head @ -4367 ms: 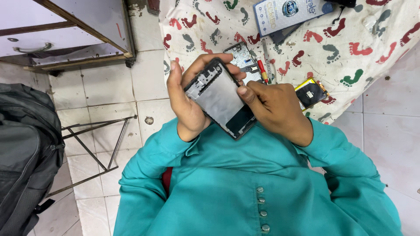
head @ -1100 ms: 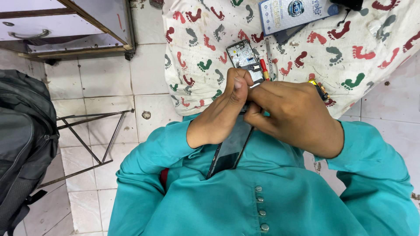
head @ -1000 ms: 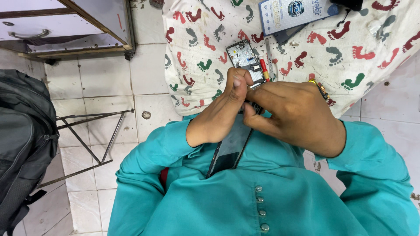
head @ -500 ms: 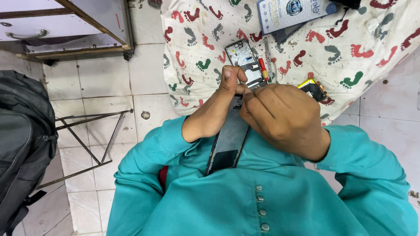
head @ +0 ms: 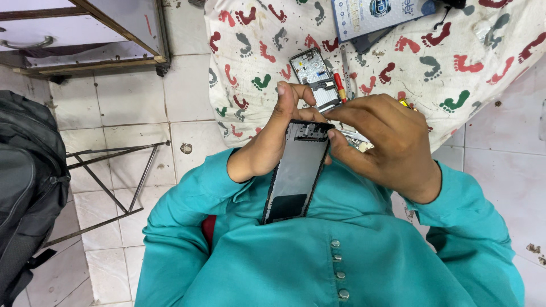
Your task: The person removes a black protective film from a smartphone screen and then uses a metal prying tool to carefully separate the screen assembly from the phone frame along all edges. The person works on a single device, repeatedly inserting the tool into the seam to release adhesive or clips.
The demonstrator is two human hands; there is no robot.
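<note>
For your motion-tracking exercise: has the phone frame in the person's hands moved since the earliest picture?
Yes. The phone frame has turned from slanted to nearly upright, its lower end now nearer the shirt buttons.

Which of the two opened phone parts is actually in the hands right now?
The long dark phone frame, gripped at its top by both hands. The smaller opened phone body lies untouched on the footprint-patterned cloth beyond.

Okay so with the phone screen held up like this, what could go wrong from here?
1. The dark screen panel is gripped only at its top edge by the left hand and right hand, its lower end resting against the teal shirt; it could flex or slip.
2. The opened phone body and red-tipped tool lie loose on the footprint cloth, where a hand could knock them.
</note>
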